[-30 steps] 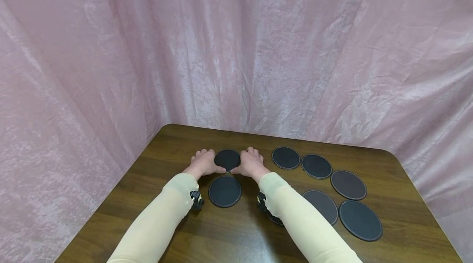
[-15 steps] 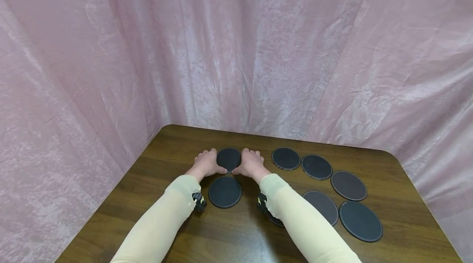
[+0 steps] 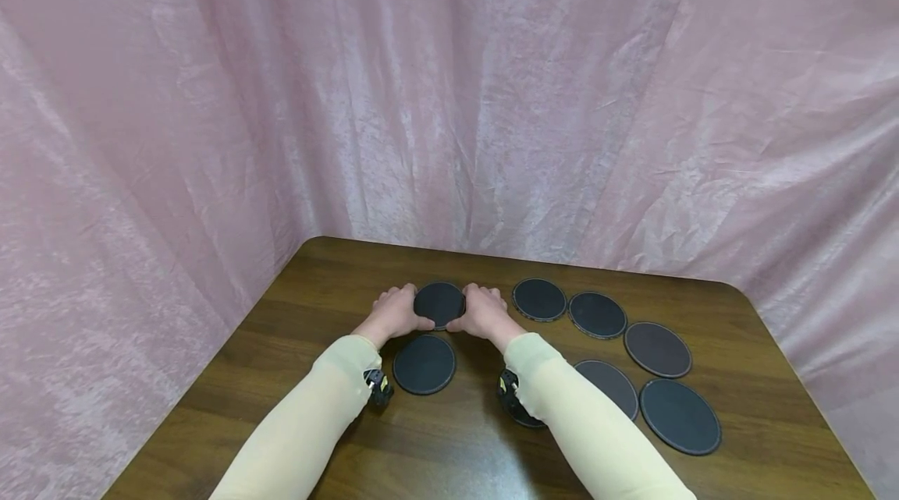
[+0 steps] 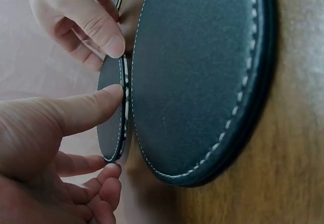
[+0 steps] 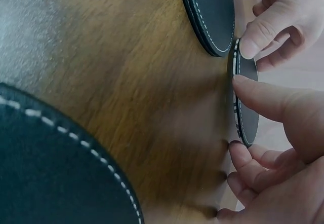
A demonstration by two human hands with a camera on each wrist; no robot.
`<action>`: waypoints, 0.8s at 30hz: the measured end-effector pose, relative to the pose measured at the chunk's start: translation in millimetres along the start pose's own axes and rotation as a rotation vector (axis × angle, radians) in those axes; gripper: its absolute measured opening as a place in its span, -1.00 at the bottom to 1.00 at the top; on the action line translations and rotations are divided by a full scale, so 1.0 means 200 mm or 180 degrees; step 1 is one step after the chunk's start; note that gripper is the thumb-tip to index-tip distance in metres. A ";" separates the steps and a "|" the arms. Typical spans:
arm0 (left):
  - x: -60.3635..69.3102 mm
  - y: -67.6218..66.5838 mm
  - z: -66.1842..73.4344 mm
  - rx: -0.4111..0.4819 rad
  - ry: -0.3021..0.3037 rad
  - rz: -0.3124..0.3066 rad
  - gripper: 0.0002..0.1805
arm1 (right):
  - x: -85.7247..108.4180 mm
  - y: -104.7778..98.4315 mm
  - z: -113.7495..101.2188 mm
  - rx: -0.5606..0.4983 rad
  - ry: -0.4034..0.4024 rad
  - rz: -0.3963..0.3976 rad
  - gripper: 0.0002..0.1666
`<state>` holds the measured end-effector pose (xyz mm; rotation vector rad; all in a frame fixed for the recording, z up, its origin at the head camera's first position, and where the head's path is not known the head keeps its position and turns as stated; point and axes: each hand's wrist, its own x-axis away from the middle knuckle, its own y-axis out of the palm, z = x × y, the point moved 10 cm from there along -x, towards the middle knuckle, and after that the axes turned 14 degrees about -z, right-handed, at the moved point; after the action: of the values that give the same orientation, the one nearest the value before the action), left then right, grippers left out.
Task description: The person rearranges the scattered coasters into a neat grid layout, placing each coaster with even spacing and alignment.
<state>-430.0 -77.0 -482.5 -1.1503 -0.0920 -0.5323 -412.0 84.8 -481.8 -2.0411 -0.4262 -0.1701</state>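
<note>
My left hand (image 3: 396, 315) and right hand (image 3: 482, 314) hold a round black coaster (image 3: 439, 305) between them, near the far side of the table. Both thumbs press on its near edge, and the fingers lie along its left and right sides. White stitching runs round its rim in both wrist views. Directly on the near side lies another black coaster (image 3: 424, 364), flat on the wood; it looms large in the left wrist view. In the right wrist view a dark stitched coaster (image 5: 55, 168) fills the lower left corner.
The wooden table (image 3: 435, 445) carries more coasters on the right: two black ones (image 3: 539, 299) at the back, a brownish one (image 3: 658, 349), a greyer one (image 3: 609, 385) and a dark one (image 3: 680, 416). My right forearm partly covers some. A pink curtain (image 3: 449, 94) hangs behind.
The held coaster has slid slightly right, and both hands have shifted right with it. The left hand has come closer round its side. The other coasters have stayed put; the view turned slightly.
</note>
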 end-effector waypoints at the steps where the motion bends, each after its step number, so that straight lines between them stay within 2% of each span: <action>1: -0.02 0.01 -0.01 -0.0008 0.0010 -0.0005 -0.08 | 0.00 0.00 0.00 -0.0004 -0.0015 0.0002 -0.08; 9: 0.02 0.01 0.02 0.0005 0.0021 0.0017 -0.13 | 0.01 0.01 0.01 0.0100 -0.0040 -0.0024 -0.11; 18: 0.01 0.02 0.02 -0.0009 0.0027 -0.0026 -0.14 | -0.01 0.02 0.02 0.0212 -0.0062 -0.0091 -0.11; 24: 0.00 0.03 0.01 -0.0133 0.0081 -0.0017 -0.15 | 0.00 0.02 0.03 0.0235 -0.0085 -0.0132 -0.11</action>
<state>-426.9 -72.9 -486.4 -1.1840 -0.0623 -0.5558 -411.2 88.0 -488.8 -1.9650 -0.4849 -0.1504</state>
